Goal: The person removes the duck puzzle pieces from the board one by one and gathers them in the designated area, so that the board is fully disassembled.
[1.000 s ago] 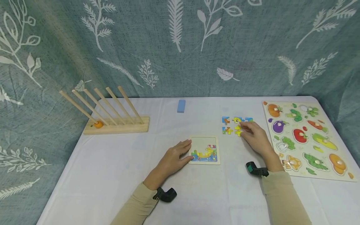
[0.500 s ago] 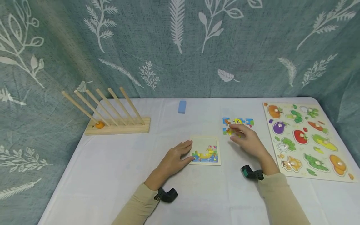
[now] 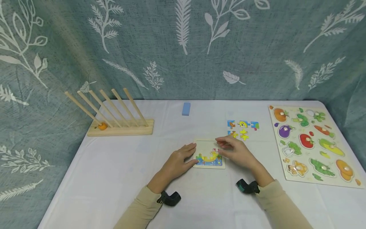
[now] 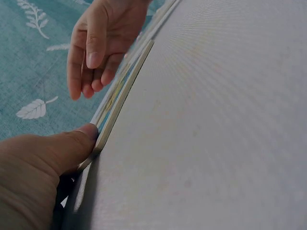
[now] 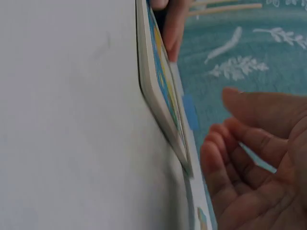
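Leafy curtain at the back, white table in front. Biggest thing on it is the veg board on the right, loaded with knobbed veggies. The rack is over on the left, 6 slanted pegs on a wooden base. Then the hands: left hand looks relaxed, fingertips on the tray's left edge, thumb on its near left corner. Can't make out how far those fingers go round, and the right wrist view cuts that hand off. Right hand is by the tray's right side, fingers loosely bent, thumb well apart from them, and the right wrist view has it just clear of the frame. The tray lies flat between the 2 hands, picture pieces along its near side and partway up the right, bare wood above. From the head view the right fingers cover some of its right edge. Blue block lies farther back. 5 loose pieces sit past the right hand, 3 behind 2. Smallest is the orange bead at the leftmost peg's foot.
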`<state>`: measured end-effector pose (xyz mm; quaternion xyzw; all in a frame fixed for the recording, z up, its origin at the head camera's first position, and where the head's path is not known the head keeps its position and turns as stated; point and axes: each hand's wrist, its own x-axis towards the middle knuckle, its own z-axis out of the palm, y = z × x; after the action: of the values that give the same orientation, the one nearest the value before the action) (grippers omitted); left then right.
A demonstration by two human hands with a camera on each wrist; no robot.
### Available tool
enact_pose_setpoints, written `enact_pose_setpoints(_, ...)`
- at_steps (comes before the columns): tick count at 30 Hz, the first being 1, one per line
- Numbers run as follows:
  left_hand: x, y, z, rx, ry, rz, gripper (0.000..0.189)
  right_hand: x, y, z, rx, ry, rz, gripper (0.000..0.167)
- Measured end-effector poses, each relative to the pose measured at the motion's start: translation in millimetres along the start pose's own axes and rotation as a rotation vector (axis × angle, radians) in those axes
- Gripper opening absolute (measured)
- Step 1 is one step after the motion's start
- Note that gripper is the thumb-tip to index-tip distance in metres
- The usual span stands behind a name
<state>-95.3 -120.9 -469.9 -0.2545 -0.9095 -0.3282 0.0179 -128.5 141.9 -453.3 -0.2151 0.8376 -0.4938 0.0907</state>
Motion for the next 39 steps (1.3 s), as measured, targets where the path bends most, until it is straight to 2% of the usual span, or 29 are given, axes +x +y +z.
enact_pose_setpoints(6, -0.1, 2.2, -1.3, -0.006, -0.01, -0.012, 0.056, -3.4, 0.1, 8.0, -0.05, -0.008, 0.006, 0.041)
enact_pose_setpoints(17, 0.1, 2.9, -1.5, -0.009, -0.009, -0.015, 0.055, -5.4, 2.3, 12.1, -0.263, -0.059, -0.12, 0.041)
enact_pose_setpoints(27, 0.0, 1.9, -0.4, -0.002, -0.014, -0.023, 0.055, -5.6, 0.5, 12.8, -0.259, -0.078, -0.115, 0.035)
enact_pose_setpoints(39, 0.0, 0.8, 0.3, 0.0, -0.015, -0.016, 0.056, -5.3, 4.7, 8.5, -0.169, -0.101, -0.092, 0.035)
